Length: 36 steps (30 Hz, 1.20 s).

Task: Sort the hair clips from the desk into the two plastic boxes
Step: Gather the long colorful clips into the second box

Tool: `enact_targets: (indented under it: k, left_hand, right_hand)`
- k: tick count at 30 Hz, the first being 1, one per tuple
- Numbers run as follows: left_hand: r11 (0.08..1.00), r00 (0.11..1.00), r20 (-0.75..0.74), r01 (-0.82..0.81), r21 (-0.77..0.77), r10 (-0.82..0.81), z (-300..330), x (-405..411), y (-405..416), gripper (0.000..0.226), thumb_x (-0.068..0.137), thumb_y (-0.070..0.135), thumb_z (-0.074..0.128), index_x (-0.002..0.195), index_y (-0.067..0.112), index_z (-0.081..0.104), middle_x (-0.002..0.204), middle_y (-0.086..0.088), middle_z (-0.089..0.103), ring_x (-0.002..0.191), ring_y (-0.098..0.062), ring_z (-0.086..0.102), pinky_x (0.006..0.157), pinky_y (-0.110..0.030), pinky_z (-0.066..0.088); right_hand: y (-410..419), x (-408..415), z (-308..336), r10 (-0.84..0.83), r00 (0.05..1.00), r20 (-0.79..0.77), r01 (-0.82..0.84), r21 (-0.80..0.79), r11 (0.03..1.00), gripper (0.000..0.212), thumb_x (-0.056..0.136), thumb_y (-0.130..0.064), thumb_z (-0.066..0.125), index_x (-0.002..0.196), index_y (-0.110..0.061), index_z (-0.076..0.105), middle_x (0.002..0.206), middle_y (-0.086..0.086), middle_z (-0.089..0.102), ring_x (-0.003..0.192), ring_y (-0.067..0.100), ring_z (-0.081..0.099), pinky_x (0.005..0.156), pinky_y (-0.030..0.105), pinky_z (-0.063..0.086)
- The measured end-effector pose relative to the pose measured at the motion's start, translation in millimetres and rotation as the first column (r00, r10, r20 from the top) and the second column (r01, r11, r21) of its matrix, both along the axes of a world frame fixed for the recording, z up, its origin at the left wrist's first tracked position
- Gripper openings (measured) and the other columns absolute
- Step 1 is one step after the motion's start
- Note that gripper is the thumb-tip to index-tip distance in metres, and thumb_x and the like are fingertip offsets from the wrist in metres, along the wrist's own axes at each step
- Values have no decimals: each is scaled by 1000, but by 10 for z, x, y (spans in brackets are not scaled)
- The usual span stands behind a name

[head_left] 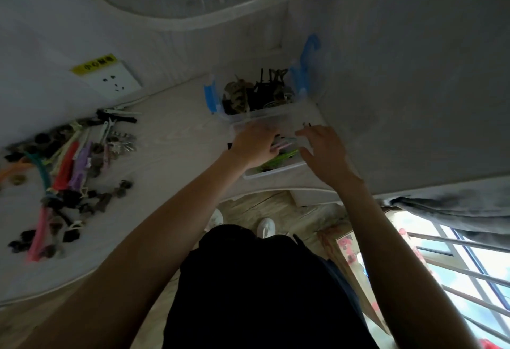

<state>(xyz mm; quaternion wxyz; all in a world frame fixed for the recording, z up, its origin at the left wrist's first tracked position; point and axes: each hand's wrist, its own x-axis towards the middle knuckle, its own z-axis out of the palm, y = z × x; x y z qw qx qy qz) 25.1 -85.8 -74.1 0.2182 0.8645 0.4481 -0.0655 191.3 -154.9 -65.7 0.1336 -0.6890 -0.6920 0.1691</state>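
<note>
The step in hand looks like a drop-off: the left hand (255,143) reaches into the near plastic box (276,173) at the middle of the frame, its fingers over the pink and green clips (281,155) that lie inside. Motion blur hides the fingertips, so I cannot tell if it holds a clip or has let it go. The right hand (324,150) hovers just beside the right wall of the same box, fingers spread and relaxed, holding nothing that I can see.

The far plastic box (256,115) with blue latches (211,96) stands just behind it and holds dark and brown claw clips (254,93).

Many unsorted hair clips (69,169) lie well apart on the surface (171,150), at the left of the frame, so the task is far from finished (my judgement). The next move calls for a reach back to the left to pick 1 more clip and judge its kind.

A yellow label (93,64) sits above the wall socket (114,81) at upper left; its writing is too blurred to read.
</note>
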Motion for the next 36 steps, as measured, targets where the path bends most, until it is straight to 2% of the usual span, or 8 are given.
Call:
enact_targets:
  k: [4, 9, 14, 17, 20, 24, 30, 36]
  left_hand:
    - [995, 970, 221, -102, -13, 102, 31, -181, -81, 42, 91, 25, 54, 131, 15, 48, 133, -8, 53, 121, -26, 48, 96, -35, 41]
    - [898, 788, 534, -425, 113, 306, 110, -823, -349, 26, 93, 29, 46, 111, 21, 62, 105, 2, 69, 89, -13, 62, 72, -31, 53]
    - [513, 404, 592, -858, -19, 698, 32, -1786, -636, 26, 89, 31, 44, 99, 19, 65, 89, 2, 73, 79, -14, 66, 70, -29, 53]
    - [296, 239, 490, -954, -40, 838, -59, -2409, -710, 22, 89, 23, 50, 106, 21, 64, 107, -1, 70, 89, -20, 65, 75, -27, 48]
    - [314, 310, 376, -948, 53, 873, -151, -3080, -658, 32, 86, 29, 50, 113, 16, 62, 111, -12, 66, 91, -28, 63, 75, -33, 46]
    - [304, 309, 151, -951, 56, 939, -227, -3622, -438, 51, 83, 33, 60, 123, 2, 52, 118, -28, 57, 107, -43, 55, 90, -47, 44]
    - [535, 538, 47, -843, 59, 842, -344, -3964, -173, 61, 83, 30, 63, 133, 2, 42, 137, -21, 44, 126, -38, 39, 104, -44, 34]
    - [572, 572, 7, -820, 22, 820, -382, -4051, -56, 62, 85, 37, 61, 134, 6, 40, 132, -23, 44, 124, -37, 38, 102, -41, 33]
  right_hand:
    - [0, -84, 20, 19, 999, -28, -16, 78, 997, 29, 78, -15, 49, 100, -10, 67, 100, 14, 67, 95, 39, 59, 80, 43, 47]
    - [109, -485, 152, 109, 984, -139, -81, 196, 977, 26, 84, -15, 45, 94, -6, 67, 86, 16, 68, 84, 34, 60, 73, 40, 49]
    - [333, -1287, 98, 379, 899, -217, -377, 54, 925, 26, 92, -15, 44, 109, -12, 63, 106, 10, 68, 99, 28, 60, 87, 38, 46]
    - [464, -1794, -5, 520, 815, -254, -567, -168, 807, 28, 95, -16, 41, 117, -14, 58, 120, 9, 60, 111, 25, 52, 91, 34, 41]
    - [677, -2342, -117, 580, 777, -245, -629, -251, 736, 31, 94, -14, 44, 123, -13, 55, 129, 11, 52, 118, 27, 44, 94, 32, 36]
    - [1057, -2941, -188, 584, 796, -158, -604, -159, 781, 42, 90, -8, 47, 132, -9, 45, 140, 17, 41, 126, 34, 38, 104, 39, 34]
    - [1679, -3547, -314, 531, 846, -46, -530, -181, 829, 54, 85, 2, 45, 138, -6, 38, 141, 20, 39, 128, 34, 37, 103, 39, 34]
    - [1816, -3692, -500, 461, 879, 122, -416, -279, 866, 69, 80, -34, 65, 138, -12, 34, 137, 22, 37, 127, 37, 34, 106, 43, 29]
